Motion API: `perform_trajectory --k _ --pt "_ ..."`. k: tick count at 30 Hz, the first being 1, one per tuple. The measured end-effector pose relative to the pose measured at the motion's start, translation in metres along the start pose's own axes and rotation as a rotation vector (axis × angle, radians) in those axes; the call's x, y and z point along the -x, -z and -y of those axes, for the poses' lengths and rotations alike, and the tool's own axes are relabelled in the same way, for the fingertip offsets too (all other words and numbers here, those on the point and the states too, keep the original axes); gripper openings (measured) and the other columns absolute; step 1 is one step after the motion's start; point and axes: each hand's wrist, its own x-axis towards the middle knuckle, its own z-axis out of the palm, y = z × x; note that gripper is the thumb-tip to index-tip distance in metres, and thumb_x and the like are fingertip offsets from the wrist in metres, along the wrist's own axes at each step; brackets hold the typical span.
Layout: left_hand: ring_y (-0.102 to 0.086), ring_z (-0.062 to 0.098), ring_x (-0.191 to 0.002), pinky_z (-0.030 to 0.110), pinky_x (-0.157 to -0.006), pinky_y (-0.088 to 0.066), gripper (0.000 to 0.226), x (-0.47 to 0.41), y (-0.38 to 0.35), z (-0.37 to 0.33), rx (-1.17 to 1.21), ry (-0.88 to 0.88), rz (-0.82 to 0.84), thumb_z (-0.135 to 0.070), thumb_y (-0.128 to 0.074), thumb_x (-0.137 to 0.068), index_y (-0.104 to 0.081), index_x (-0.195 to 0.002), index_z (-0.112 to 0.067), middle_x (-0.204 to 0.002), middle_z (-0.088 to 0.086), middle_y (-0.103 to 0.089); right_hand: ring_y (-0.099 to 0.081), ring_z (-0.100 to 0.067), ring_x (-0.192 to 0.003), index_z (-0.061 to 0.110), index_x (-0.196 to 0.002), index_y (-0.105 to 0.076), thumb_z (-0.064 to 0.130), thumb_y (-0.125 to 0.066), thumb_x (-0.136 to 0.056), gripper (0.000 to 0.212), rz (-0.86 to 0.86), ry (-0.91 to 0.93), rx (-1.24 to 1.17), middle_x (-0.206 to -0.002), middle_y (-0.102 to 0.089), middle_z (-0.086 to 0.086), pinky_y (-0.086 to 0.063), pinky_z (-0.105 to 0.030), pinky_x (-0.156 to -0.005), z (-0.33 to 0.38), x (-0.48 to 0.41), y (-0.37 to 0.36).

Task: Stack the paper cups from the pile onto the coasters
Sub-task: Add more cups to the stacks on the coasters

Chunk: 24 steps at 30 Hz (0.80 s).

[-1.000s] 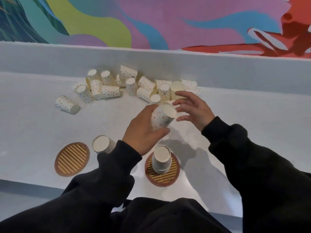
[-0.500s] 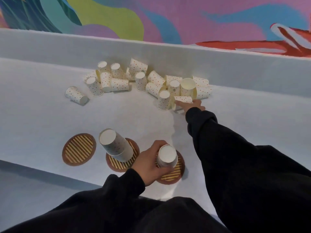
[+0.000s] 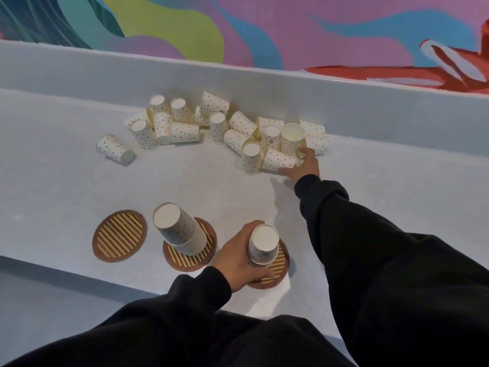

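Low in the frame's centre, the left hand (image 3: 239, 256) grips an upside-down cup stack (image 3: 262, 245) on the right coaster (image 3: 281, 263). At centre right, the right hand (image 3: 304, 165) closes around a fallen cup (image 3: 279, 160) at the pile (image 3: 211, 125) on the grey table (image 3: 66, 186).

Your pale grey table (image 3: 66, 186) carries a pile of dotted cups (image 3: 211, 128) and three striped coasters (image 3: 119, 235).
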Motion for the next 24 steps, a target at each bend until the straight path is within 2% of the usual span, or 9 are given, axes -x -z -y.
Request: perform_trajectory --k 1,3,5,7,11,14,18,21,24 --pt "-0.047 0.006 -0.137 0.035 -0.119 -0.041 0.103 0.002 -0.001 0.0 0.011 0.0 -0.004 -0.035 -0.095 -0.069 -0.027 -0.145 -0.051 -0.146 -0.022 -0.047 -0.052 -0.026 -0.126 0.024 -0.138 -0.046 0.023 -0.092 -0.07 0.082 0.05 0.048 0.096 -0.14 -0.051 -0.004 -0.048 -0.042 -0.108 0.001 0.0 -0.002" --pt "-0.04 0.006 -0.142 0.034 -0.121 -0.037 0.111 0.005 -0.002 0.002 0.02 0.006 -0.012 -0.036 -0.095 -0.068 -0.023 -0.151 -0.047 -0.154 -0.02 -0.041 -0.059 -0.028 -0.12 0.033 -0.128 -0.052 0.035 -0.09 -0.068 0.071 0.104 0.114 0.332 -0.131 -0.057 0.0 -0.052 -0.047 -0.104 -0.003 -0.003 -0.008" --pt "-0.041 0.001 -0.14 0.03 -0.119 -0.039 0.109 0.008 -0.001 0.008 0.013 -0.004 -0.023 -0.037 -0.094 -0.068 -0.024 -0.151 -0.048 -0.152 -0.025 -0.041 -0.059 -0.03 -0.117 0.033 -0.122 -0.054 0.038 -0.087 -0.07 0.061 0.095 0.132 0.415 -0.129 -0.058 -0.002 -0.054 -0.047 -0.101 -0.007 0.0 -0.009" --pt "-0.045 0.001 -0.137 0.029 -0.116 -0.043 0.1 0.009 0.0 0.012 -0.003 -0.012 -0.029 -0.032 -0.092 -0.071 -0.03 -0.147 -0.051 -0.146 -0.029 -0.046 -0.057 -0.029 -0.118 0.027 -0.126 -0.052 0.029 -0.086 -0.075 0.061 0.082 0.126 0.376 -0.131 -0.057 -0.005 -0.052 -0.04 -0.1 -0.006 0.009 -0.003" --pt "-0.049 0.006 -0.135 0.033 -0.114 -0.045 0.088 0.004 -0.001 0.016 -0.038 0.012 -0.035 -0.028 -0.088 -0.078 -0.032 -0.142 -0.052 -0.145 -0.023 -0.05 -0.059 -0.027 -0.11 0.021 -0.13 -0.054 0.019 -0.085 -0.081 0.058 0.124 0.147 0.162 -0.121 -0.059 -0.002 -0.049 -0.032 -0.086 0.0 0.038 0.024" --pt "-0.054 0.007 -0.131 0.039 -0.113 -0.048 0.084 -0.001 -0.005 0.021 -0.029 0.053 -0.025 -0.035 -0.089 -0.077 -0.038 -0.142 -0.049 -0.141 -0.023 -0.055 -0.063 -0.028 -0.111 0.025 -0.123 -0.061 0.023 -0.087 -0.072 0.057 0.216 0.323 0.048 -0.119 -0.063 0.004 -0.057 -0.034 -0.082 0.018 0.073 0.061" --pt "-0.056 0.01 -0.13 0.043 -0.113 -0.048 0.083 -0.005 -0.009 0.026 -0.027 0.083 -0.029 -0.043 -0.09 -0.075 -0.041 -0.141 -0.047 -0.141 -0.02 -0.057 -0.06 -0.018 -0.117 0.035 -0.118 -0.066 0.04 -0.079 -0.062 0.058 0.442 0.519 0.14 -0.123 -0.06 0.01 -0.06 -0.033 -0.086 0.054 0.136 0.116" --pt "-0.058 0.006 -0.123 0.039 -0.109 -0.05 0.077 -0.007 -0.008 0.03 -0.044 0.064 -0.035 -0.044 -0.091 -0.072 -0.046 -0.135 -0.05 -0.132 -0.025 -0.06 -0.06 -0.013 -0.107 0.033 -0.12 -0.068 0.042 -0.078 -0.064 0.058 0.557 0.653 0.256 -0.11 -0.057 0.019 -0.056 -0.022 -0.082 0.074 0.174 0.136" --pt "-0.061 0.0 -0.112 0.032 -0.102 -0.053 0.066 -0.006 -0.009 0.032 -0.068 0.051 -0.064 -0.04 -0.091 -0.073 -0.049 -0.121 -0.055 -0.119 -0.029 -0.061 -0.06 -0.01 -0.101 0.03 -0.119 -0.069 0.041 -0.079 -0.064 0.057 0.604 0.747 0.342 -0.108 -0.055 0.017 -0.052 -0.016 -0.079 0.071 0.191 0.123"
